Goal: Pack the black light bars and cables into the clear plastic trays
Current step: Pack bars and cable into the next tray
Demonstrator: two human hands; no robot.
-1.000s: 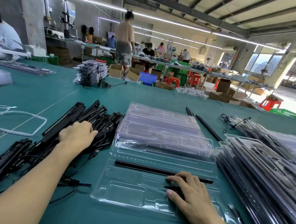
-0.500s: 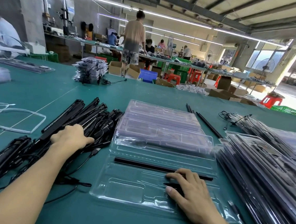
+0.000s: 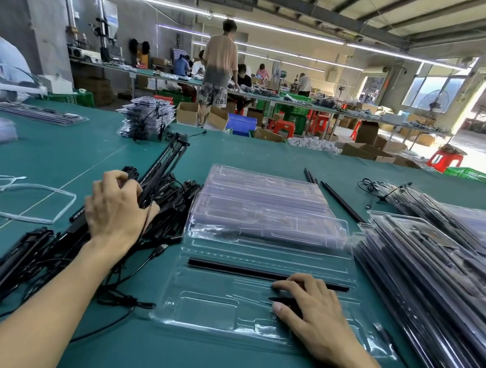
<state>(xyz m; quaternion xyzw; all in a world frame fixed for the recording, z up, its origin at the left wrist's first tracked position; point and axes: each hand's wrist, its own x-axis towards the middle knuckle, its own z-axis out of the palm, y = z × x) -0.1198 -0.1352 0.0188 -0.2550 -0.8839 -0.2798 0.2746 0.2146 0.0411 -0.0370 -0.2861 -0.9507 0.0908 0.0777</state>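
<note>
An open clear plastic tray lies in front of me on the green table, with one black light bar seated in its upper slot. My right hand rests on the tray's right part, fingers over a small black piece and touching the bar's right end. My left hand grips a black light bar from the tangled pile of bars and cables at the left, and that bar's far end tilts up off the pile. A stack of empty clear trays sits behind the open one.
Packed trays are stacked along the right. Loose black rods lie beyond the tray stack. More bars and cables trail to the near left. A white strap loop lies at the left. People work at far benches.
My left hand has closed around a light bar and lifted it, so its far end now rises above the pile. My right hand stays on the tray.
</note>
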